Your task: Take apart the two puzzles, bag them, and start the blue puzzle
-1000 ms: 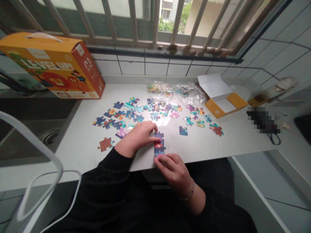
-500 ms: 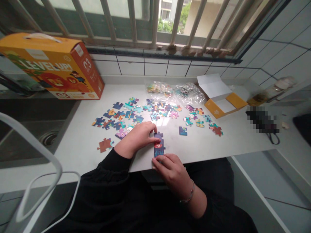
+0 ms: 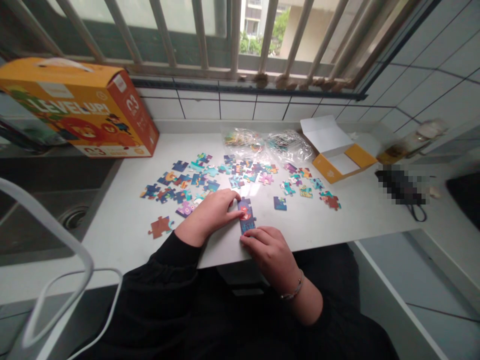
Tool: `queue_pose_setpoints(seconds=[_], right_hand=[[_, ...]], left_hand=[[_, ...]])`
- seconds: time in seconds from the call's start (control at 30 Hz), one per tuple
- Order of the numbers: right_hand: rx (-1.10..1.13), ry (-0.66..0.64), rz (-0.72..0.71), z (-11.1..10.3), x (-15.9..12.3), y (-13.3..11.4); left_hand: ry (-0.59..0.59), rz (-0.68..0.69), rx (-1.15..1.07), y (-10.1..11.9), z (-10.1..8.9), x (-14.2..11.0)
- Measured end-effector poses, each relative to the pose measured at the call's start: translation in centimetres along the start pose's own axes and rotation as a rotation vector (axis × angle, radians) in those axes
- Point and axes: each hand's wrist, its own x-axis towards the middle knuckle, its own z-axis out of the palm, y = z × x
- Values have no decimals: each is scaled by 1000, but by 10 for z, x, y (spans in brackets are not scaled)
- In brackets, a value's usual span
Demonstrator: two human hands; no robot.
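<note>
Two dark blue jigsaw puzzle pieces (image 3: pixel 246 214), apparently joined into an upright strip with a red figure, lie near the counter's front edge. My left hand (image 3: pixel 215 212) grips the strip's left side, with its thumb over the red figure and a fingertip at the top corner. At the strip's bottom end, my right hand (image 3: pixel 272 250) pinches the edge between thumb and fingers. A single blue puzzle piece (image 3: pixel 279 203) lies to the right. Behind my left hand spread several loose colourful puzzle pieces (image 3: pixel 198 179), some overlapping; a brown piece (image 3: pixel 160 227) sits left of my wrist.
An orange carton (image 3: pixel 86 110) stands at the back left beside a sink (image 3: pixel 45 215). Clear bags of pieces (image 3: pixel 243 142) and an opened yellow box (image 3: pixel 333 167) are at the back. A white cable (image 3: pixel 88 250) loops at the left; a blurred dark object (image 3: pixel 399 185) lies right.
The strip of puzzle pieces has shifted slightly away from me and tilted a little. My right hand has moved up with its lower end; my left hand keeps its hold. The view has shifted slightly.
</note>
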Motion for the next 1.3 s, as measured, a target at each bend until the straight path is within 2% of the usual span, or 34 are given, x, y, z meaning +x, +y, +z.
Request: queue_pose_setpoints(seconds=[0.2,0.33,0.43,0.6,0.67,0.87,1.03,1.1,1.2,1.3], right_hand=[[57,13,-47,-5,3,3],[69,84,-38,-12,3,9],[-8,135,106,-17,3,27],[-348,137,471,-22,12,71],[-421,119,536,-21,17,84],[-344,49,453,-17,25,99],[-235,12,431,-20,20,105],[-166,17,404,-24,15,109],[-85,27,374,-31,6,118],[-80,74,374,-36,-5,128]], left_hand=[[5,12,-6,-2,1,0],[2,10,-12,0,-1,0],[-10,14,-18,0,-2,0],[-42,29,-33,2,-4,1],[-48,29,-36,2,-4,1],[-49,34,-39,0,-2,1],[-22,51,-46,-4,1,-1],[28,46,-41,-8,-1,-1],[172,13,-10,-18,-9,-1],[326,-90,58,-35,-22,-3]])
